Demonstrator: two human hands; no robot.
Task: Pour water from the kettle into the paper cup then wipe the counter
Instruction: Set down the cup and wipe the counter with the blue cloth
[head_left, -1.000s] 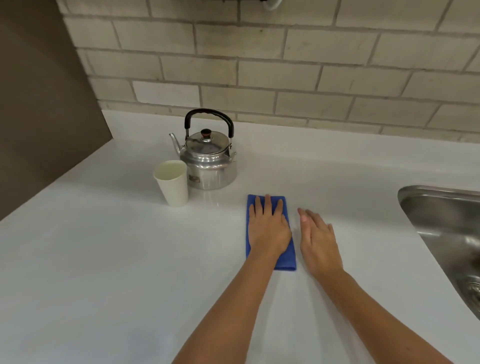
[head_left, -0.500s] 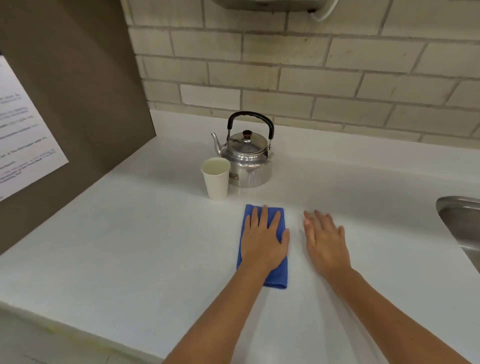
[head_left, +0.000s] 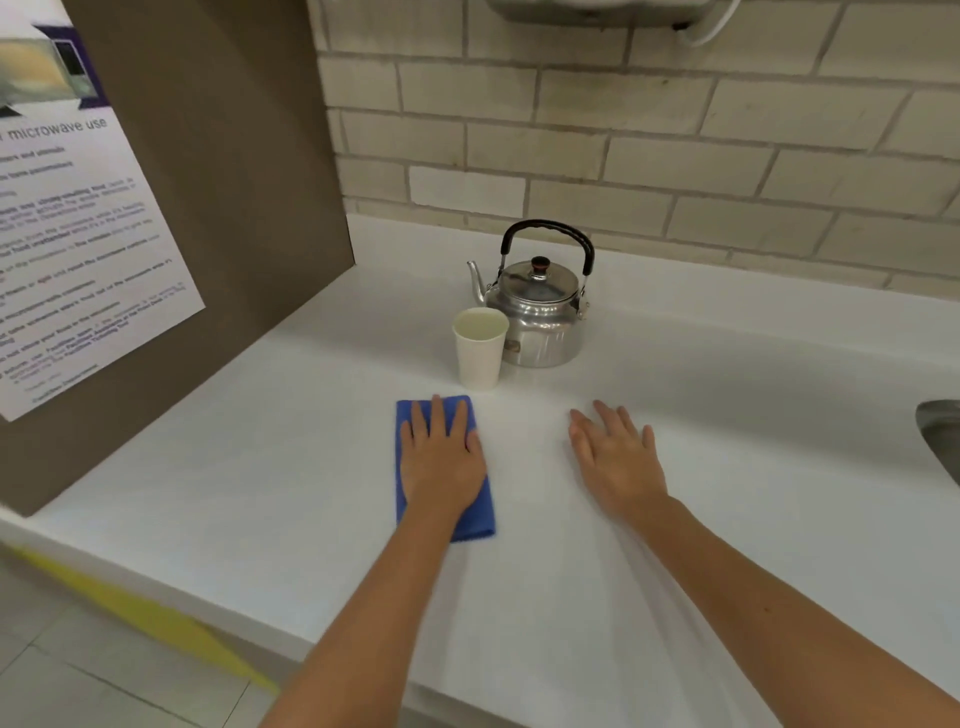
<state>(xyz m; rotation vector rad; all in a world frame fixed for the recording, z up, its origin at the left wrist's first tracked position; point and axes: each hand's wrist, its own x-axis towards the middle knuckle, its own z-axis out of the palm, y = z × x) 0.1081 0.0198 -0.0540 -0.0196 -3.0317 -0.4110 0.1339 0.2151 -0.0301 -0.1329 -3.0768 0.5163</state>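
Observation:
A steel kettle (head_left: 535, 317) with a black handle stands on the white counter (head_left: 260, 467) near the tiled wall. A white paper cup (head_left: 479, 353) stands upright just in front of its left side, with pale liquid showing inside. A folded blue cloth (head_left: 480, 512) lies on the counter just in front of the cup. My left hand (head_left: 441, 457) presses flat on the cloth, fingers spread. To the right of it, my right hand (head_left: 618, 462) rests flat on the bare counter, holding nothing.
A brown side panel (head_left: 234, 208) with a printed notice (head_left: 67, 234) closes off the left end of the counter. A steel sink (head_left: 943, 436) shows at the right edge. The counter's front edge runs along the lower left, above a floor with a yellow stripe (head_left: 156, 618).
My left hand has slid the cloth to the left, from in front of the kettle to in front of the cup. The gap to my right hand has widened. My view has turned left.

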